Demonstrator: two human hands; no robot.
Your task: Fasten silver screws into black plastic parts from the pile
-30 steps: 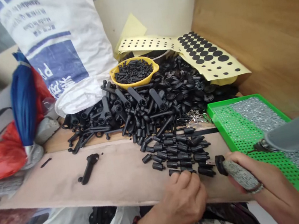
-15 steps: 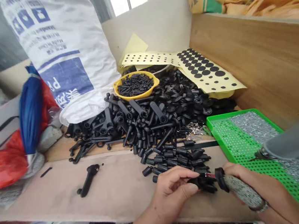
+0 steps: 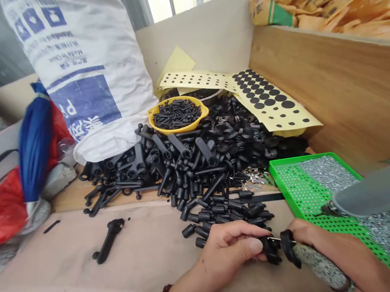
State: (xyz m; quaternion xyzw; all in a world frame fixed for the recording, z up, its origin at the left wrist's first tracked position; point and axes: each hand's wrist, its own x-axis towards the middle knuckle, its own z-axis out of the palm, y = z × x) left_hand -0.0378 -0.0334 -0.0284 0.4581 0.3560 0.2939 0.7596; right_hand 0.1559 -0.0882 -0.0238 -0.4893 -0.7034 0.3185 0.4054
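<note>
My left hand (image 3: 230, 250) pinches a small black plastic part (image 3: 270, 250) near the bench's front edge. My right hand (image 3: 325, 253) grips a screwdriver with a speckled grey handle (image 3: 315, 261); its thin shaft touches the black part. Just beyond my hands lies a spread of short black plastic sleeves (image 3: 223, 208), and behind it a big heap of longer black parts (image 3: 181, 153). One black lever piece (image 3: 108, 238) lies alone to the left.
A green perforated tray (image 3: 297, 184) of small silver screws sits at the right, a grey tool (image 3: 383, 190) hanging over it. A yellow bowl (image 3: 179, 114) of black screws, yellow sticker sheets (image 3: 265, 98) and a white sack (image 3: 83, 70) stand behind. A wooden wall (image 3: 348, 87) bounds the right.
My left hand picked one black part from the spread and drew it toward me. The screwdriver tip came up against it. The view tilted up slightly.
</note>
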